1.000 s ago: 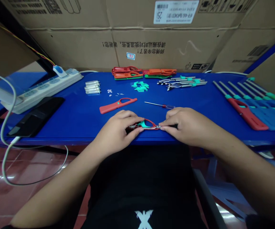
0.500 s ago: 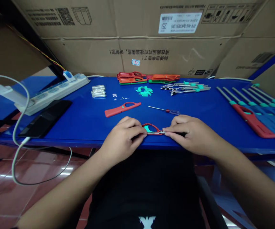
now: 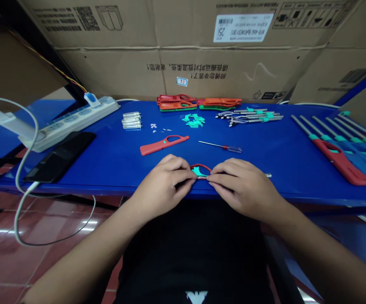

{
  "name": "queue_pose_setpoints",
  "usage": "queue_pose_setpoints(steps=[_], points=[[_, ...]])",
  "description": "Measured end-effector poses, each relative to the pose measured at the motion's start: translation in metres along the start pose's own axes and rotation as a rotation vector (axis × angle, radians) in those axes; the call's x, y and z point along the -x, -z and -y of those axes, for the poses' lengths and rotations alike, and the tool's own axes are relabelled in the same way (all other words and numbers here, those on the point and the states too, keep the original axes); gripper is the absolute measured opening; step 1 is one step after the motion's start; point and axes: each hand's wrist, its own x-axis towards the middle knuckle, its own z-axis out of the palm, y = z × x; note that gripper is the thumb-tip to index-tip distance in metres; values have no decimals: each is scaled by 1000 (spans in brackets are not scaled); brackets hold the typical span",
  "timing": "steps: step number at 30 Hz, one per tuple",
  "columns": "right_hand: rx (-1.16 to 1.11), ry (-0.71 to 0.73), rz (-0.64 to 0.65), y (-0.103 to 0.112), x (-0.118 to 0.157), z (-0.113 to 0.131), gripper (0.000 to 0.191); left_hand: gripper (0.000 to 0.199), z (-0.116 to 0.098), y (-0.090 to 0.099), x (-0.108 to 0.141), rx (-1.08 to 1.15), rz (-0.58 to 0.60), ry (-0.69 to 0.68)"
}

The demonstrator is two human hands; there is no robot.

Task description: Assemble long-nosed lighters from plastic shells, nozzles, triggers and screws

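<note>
At the table's front edge lies a red lighter casing half (image 3: 198, 165) with a green trigger (image 3: 198, 171) in its loop. My left hand (image 3: 165, 181) pinches the casing's left end, its fingers covering that part. My right hand (image 3: 243, 183) has thumb and fingers pressed together at the right end of the loop; whether they grip the casing or a small part there is hidden. A metal tip (image 3: 268, 175) shows beyond the right hand. Just behind lie a second red casing half (image 3: 164, 145) and a screwdriver (image 3: 230, 148) with a clear handle.
Farther back are clear cylinders (image 3: 131, 120), loose green triggers (image 3: 194, 121), stacked casing halves (image 3: 178, 106) and metal tubes with wires (image 3: 255, 116). Lighters (image 3: 341, 162) stand in a row at right. A phone (image 3: 61, 156) and power strip (image 3: 72, 122) occupy the left; cardboard (image 3: 186, 59) walls the back.
My right hand has shifted left along the casing, closer to the trigger. A metal tip now shows to its right. My left hand keeps its hold.
</note>
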Motion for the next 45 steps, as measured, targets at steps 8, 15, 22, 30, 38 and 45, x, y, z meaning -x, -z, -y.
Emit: queue_pose_setpoints(steps=[8, 15, 22, 30, 38, 45], points=[[60, -78, 29, 0, -3, 9, 22, 15, 0, 0, 1, -9, 13, -10], [57, -69, -14, -5, 1, 10, 21, 19, 0, 0, 0, -5, 11, -19], [106, 1, -40, -8, 3, 7, 20, 18, -1, 1, 1, -10, 28, -15], [39, 5, -68, -10, 4, 5, 20, 18, 0, 2, 1, 5, 27, -4], [6, -57, -62, -10, 2, 8, 22, 18, 2, 2, 2, 37, 24, 6], [-34, -127, -62, -8, 0, 14, 21, 19, -3, 4, 3, 20, 47, 21]])
